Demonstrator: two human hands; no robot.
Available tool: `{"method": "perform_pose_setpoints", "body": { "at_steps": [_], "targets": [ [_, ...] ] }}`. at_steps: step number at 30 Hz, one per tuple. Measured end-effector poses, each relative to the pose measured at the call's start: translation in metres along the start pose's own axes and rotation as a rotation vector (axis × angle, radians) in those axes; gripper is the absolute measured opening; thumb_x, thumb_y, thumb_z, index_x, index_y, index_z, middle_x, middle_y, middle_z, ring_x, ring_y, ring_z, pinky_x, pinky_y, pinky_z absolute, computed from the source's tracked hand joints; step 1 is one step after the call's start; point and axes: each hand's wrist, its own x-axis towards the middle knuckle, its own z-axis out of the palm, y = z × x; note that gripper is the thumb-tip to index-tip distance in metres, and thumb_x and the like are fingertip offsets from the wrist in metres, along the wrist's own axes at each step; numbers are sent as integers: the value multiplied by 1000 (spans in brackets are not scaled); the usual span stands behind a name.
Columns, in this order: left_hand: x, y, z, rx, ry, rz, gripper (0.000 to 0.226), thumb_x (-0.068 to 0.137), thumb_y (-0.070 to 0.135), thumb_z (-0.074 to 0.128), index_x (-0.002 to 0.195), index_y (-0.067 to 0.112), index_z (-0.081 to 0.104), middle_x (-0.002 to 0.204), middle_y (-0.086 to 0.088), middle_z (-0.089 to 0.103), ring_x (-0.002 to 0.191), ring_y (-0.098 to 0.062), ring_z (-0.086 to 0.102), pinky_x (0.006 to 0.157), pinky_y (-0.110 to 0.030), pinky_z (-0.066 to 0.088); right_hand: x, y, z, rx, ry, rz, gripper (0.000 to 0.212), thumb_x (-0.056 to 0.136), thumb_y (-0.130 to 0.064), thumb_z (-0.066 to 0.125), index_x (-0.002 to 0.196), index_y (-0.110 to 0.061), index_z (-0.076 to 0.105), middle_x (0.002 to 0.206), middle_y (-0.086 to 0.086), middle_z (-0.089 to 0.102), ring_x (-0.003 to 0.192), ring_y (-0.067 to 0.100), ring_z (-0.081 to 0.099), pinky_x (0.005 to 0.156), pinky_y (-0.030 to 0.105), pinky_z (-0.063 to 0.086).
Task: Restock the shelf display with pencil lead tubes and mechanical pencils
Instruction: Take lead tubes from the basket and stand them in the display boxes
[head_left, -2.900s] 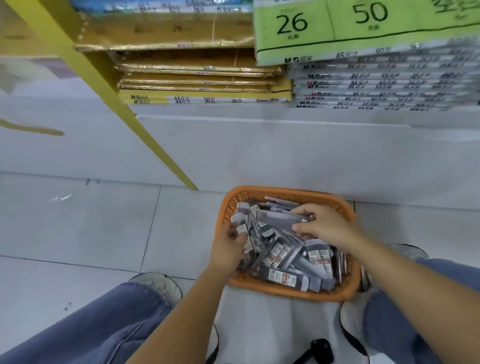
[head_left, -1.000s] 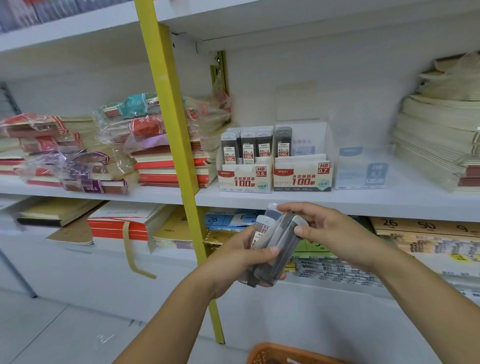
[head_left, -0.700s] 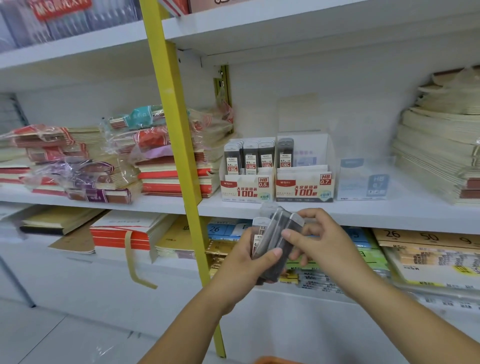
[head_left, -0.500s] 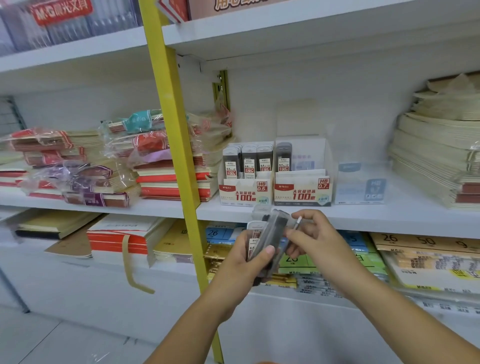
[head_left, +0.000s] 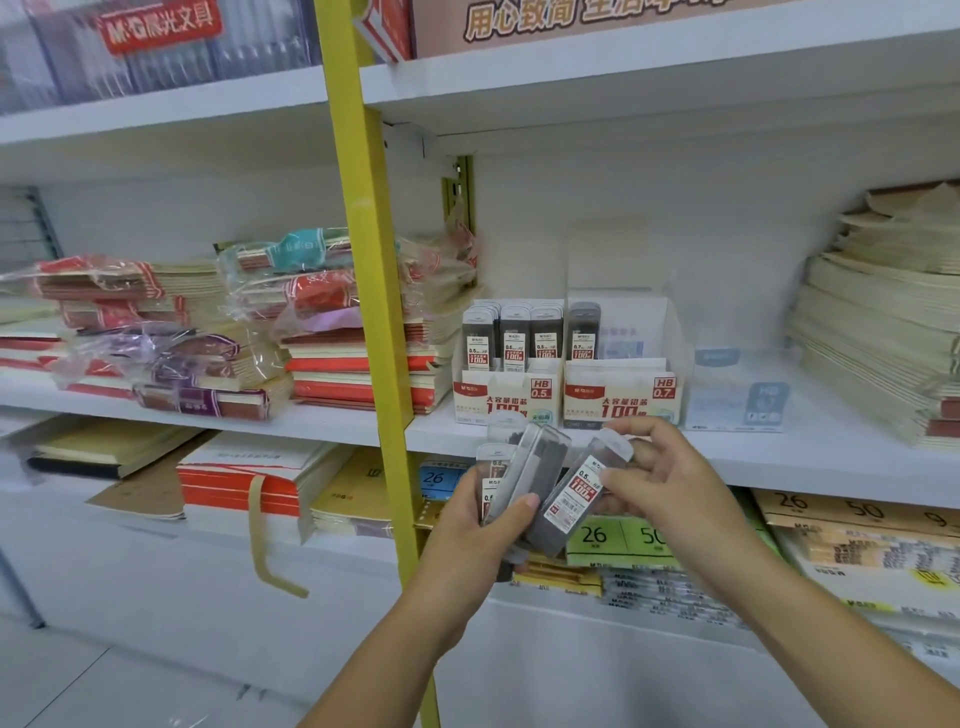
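My left hand (head_left: 480, 525) grips a bundle of grey pencil lead tubes (head_left: 524, 478) in front of the middle shelf. My right hand (head_left: 657, 483) pinches one lead tube (head_left: 574, 493) with a white and red 0.5 label, angled beside the bundle. On the shelf behind stand two white display boxes: the HB 0.5 box (head_left: 506, 397) holds three rows of tubes, and the HB 0.7 box (head_left: 621, 397) holds a single tube (head_left: 583, 332) at its left. A clear, pale display box (head_left: 737, 389) sits to the right of them.
A yellow upright post (head_left: 371, 312) splits the shelving just left of my hands. Wrapped notebook stacks (head_left: 218, 332) lie left of the post, cream paper stacks (head_left: 883, 322) at the right. Paper packs marked 26 and 50 (head_left: 623, 538) fill the shelf below.
I have risen from the orange basket on the floor to the shelf with the tubes in hand. In the last half second my right hand drew one tube out of the bundle to the right.
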Motion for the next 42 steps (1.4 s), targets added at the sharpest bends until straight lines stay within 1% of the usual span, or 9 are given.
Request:
{"method": "perform_pose_setpoints", "body": {
  "at_steps": [4, 10, 17, 22, 26, 32, 36, 39, 42],
  "targets": [
    [14, 16, -7, -58, 88, 82, 24, 95, 38, 65, 115, 46, 55, 92, 9, 76, 80, -15, 74, 60, -24, 55, 17, -46, 0, -61, 64, -218, 28, 90, -9, 64, 92, -37, 62, 96, -4, 76, 86, 13, 73, 66, 21, 57],
    [36, 34, -21, -173, 211, 198, 21, 95, 32, 66, 114, 39, 58, 98, 6, 76, 79, -15, 76, 57, -23, 56, 82, -110, 14, -407, 151, -549, 30, 91, -14, 65, 97, -40, 52, 93, -9, 72, 84, 0, 67, 65, 13, 52],
    [51, 32, -28, -190, 253, 227, 20, 93, 34, 67, 109, 40, 57, 93, 16, 75, 77, -12, 76, 56, -22, 57, 141, -98, 45, -877, -12, -513, 24, 88, -20, 68, 100, -32, 52, 89, -18, 62, 80, -5, 58, 63, 8, 41],
    [55, 29, -27, -179, 208, 215, 20, 93, 36, 67, 110, 42, 58, 97, 13, 75, 79, -13, 76, 55, -19, 55, 157, -104, 48, -923, 19, -496, 23, 83, -18, 72, 99, -28, 57, 85, -13, 64, 76, 1, 60, 66, 20, 49],
    [54, 32, -29, -213, 214, 222, 19, 94, 35, 67, 97, 52, 61, 94, 15, 76, 77, -12, 76, 54, -19, 55, 157, -96, 52, -1011, -37, -478, 26, 81, -18, 74, 94, -31, 56, 85, -14, 61, 72, -2, 57, 59, 16, 41],
    [51, 34, -33, -246, 225, 199, 21, 93, 34, 68, 93, 55, 62, 95, 12, 77, 78, -14, 76, 57, -24, 57, 159, -81, 51, -1348, 32, -549, 27, 89, -28, 68, 114, -20, 67, 94, -5, 43, 94, 11, 39, 78, 27, 36],
    [49, 39, -34, -259, 184, 188, 18, 92, 38, 69, 94, 54, 64, 98, 7, 77, 79, -14, 76, 59, -26, 57, 138, -84, 52, -1115, 38, -547, 32, 96, -30, 56, 127, -25, 62, 97, -11, 52, 85, 4, 47, 75, 19, 36],
    [48, 40, -30, -238, 128, 194, 16, 91, 40, 71, 99, 51, 64, 98, 6, 77, 77, -15, 76, 59, -24, 55, 108, -78, 61, -680, -151, -324, 26, 91, -39, 60, 117, -34, 64, 76, -18, 67, 64, 0, 62, 56, 14, 46],
    [46, 39, -21, -181, 103, 241, 21, 89, 35, 74, 101, 49, 63, 92, 6, 76, 73, -14, 75, 56, -22, 54, 92, -67, 67, -517, -194, -208, 21, 86, -39, 68, 105, -31, 64, 66, -11, 68, 53, 7, 62, 50, 20, 47]
  ]
}}
